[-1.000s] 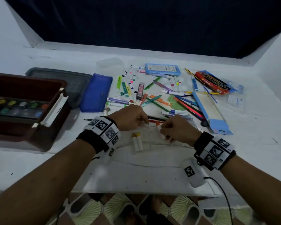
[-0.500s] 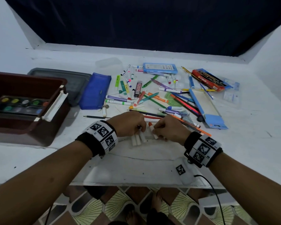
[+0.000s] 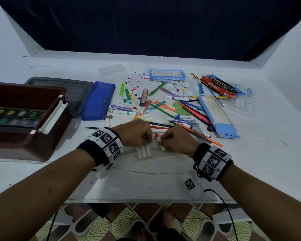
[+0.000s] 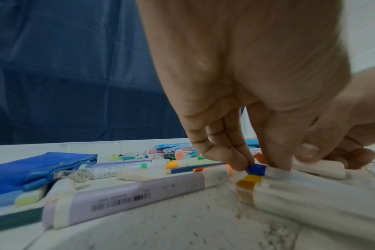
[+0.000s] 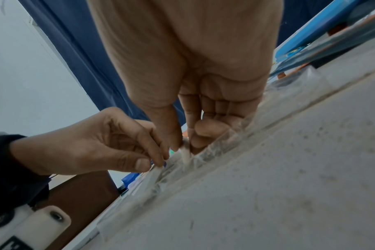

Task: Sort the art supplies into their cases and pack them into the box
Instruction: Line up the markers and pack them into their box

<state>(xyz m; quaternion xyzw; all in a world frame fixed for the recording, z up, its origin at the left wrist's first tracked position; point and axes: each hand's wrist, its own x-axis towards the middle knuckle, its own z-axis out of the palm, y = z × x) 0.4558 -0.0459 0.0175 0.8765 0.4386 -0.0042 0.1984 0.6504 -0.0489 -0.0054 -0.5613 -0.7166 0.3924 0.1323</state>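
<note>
My left hand [image 3: 147,138] pinches the cap end of a blue-capped marker [image 4: 256,169], one of three white markers [image 3: 143,151] lying side by side in a clear plastic sleeve [image 5: 214,152] near the table's front edge. Yellow and orange caps [image 4: 249,180] show just below the blue one. Right beside it, my right hand [image 3: 161,140] pinches an orange-capped white marker [image 3: 157,136] between thumb and forefinger, its lower end at the sleeve's mouth. The right wrist view shows that marker's white body [image 5: 185,153] between my fingertips [image 5: 176,143].
A brown box [image 3: 42,94] at the left holds a watercolour palette [image 3: 16,117], with a grey lid [image 3: 73,91] behind it. A blue zip pouch [image 3: 98,100], several loose pens and pencils [image 3: 155,105], a blue geometry case [image 3: 215,112] and a red pencil box [image 3: 217,86] lie beyond my hands.
My hands have drawn closer together. The row under my left hand has grown from two markers to three, and my right hand now holds the orange-capped marker beside them.
</note>
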